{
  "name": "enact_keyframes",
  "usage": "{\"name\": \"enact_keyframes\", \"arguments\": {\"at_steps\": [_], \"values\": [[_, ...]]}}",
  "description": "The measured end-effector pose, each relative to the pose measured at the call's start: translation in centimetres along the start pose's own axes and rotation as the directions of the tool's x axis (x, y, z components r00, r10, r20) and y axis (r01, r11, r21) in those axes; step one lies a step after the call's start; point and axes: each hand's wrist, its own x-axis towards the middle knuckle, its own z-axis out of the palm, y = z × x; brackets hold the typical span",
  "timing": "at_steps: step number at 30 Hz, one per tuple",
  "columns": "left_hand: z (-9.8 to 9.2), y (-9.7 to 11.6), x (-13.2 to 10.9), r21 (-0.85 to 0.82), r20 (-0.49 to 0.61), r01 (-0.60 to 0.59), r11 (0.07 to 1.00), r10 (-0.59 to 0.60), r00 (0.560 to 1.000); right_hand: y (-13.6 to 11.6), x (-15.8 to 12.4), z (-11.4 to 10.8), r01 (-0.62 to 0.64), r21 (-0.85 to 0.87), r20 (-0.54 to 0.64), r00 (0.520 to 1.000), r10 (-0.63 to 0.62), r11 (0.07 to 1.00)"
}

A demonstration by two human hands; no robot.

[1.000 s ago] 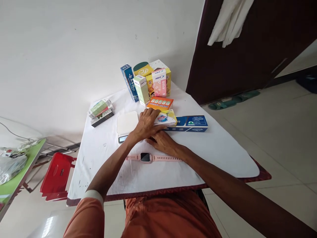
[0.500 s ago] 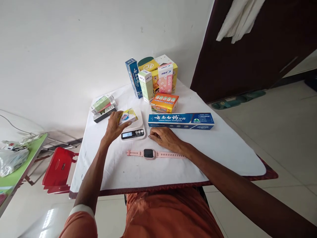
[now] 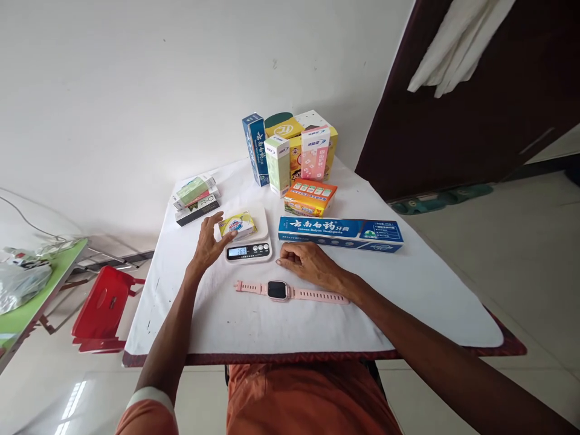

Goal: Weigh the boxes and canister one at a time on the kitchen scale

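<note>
A yellow-and-white soap box (image 3: 238, 225) lies flat on the white digital kitchen scale (image 3: 260, 232), whose lit display seems to read 363. Beside the box's left end is my left hand (image 3: 209, 246), its fingers spread and the thumb at the box's near edge; whether the thumb touches it I cannot tell. My right hand (image 3: 310, 261) rests on the cloth with fingers loosely curled and nothing visible in them. It lies just in front of a long blue toothpaste box (image 3: 339, 232). Nearer to me, a pink-strapped smartwatch (image 3: 277, 290) is stretched out flat.
Left of the scale is a small pile of boxes, a black one (image 3: 198, 211) lowest. Behind stand an orange box (image 3: 310, 197), a green-white carton (image 3: 278, 164), a pink carton (image 3: 315, 154), an upright blue box (image 3: 256, 148) and yellow packages. A red chair (image 3: 100, 305) stands left.
My left hand has loosened its hold on the soap box, which now lies level on the scale. The whole view has shifted slightly; my right hand stays curled in its place.
</note>
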Motion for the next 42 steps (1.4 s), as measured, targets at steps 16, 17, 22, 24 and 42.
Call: {"name": "enact_keyframes", "arguments": {"at_steps": [16,17,22,24,42], "values": [[0.3,-0.6,-0.8,-0.048,-0.128,0.005,0.999,-0.011,0.992,-5.6,-1.0,0.2,0.163,-0.306,0.496,0.868,0.011,0.938],[0.3,-0.5,-0.8,-0.046,-0.125,0.002,0.999,-0.008,0.992,-5.6,-0.9,0.4,0.187,-0.295,0.516,0.857,-0.009,0.937],[0.4,0.3,-0.8,0.008,-0.079,-0.033,0.999,0.034,0.996,-5.8,-0.1,0.7,0.243,-0.257,0.555,0.829,-0.063,0.935],[0.6,0.6,-0.7,0.063,-0.053,-0.053,0.997,0.057,0.997,-5.4,0.6,0.4,0.207,-0.21,0.527,0.847,-0.068,0.955],[-0.3,-1.5,0.2,0.127,-0.137,-0.037,0.991,0.055,0.989,-0.7,2.0,1.0,-0.012,0.188,0.167,0.986,-0.02,0.982]]}}
